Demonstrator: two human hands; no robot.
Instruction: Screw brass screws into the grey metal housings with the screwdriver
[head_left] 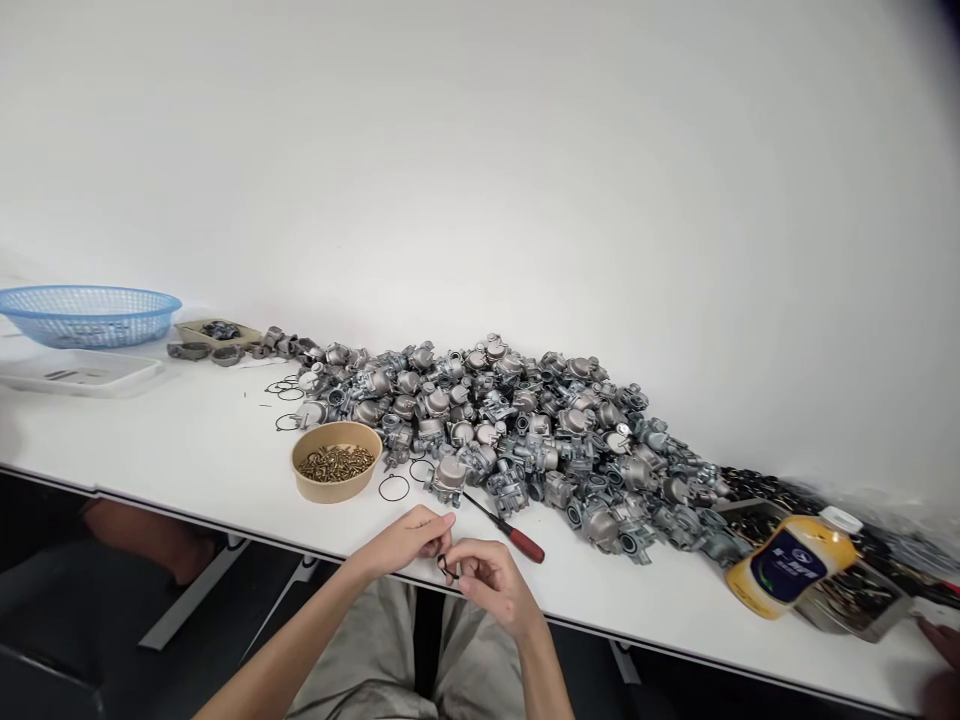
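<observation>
One black loop [442,565], partly hidden by right hand [493,582], co-worker's hand [942,640] cropped

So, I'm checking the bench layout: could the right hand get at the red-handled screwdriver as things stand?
Probably yes: the screwdriver lies just beyond the right hand, its handle uncovered and clear of the metal parts. That hand holds a small black piece, though.

Your one view comes from the camera on your head, facing forward and down across the table [210,430]. Your lap [390,660] sits nearest, at the bottom edge, with your left hand [409,537] and right hand [491,582] just beyond, low and central. The wall [480,160] behind fills the top. The wide frame reaches from the basket [94,318] at far left past the bottle [791,565] at right.
</observation>
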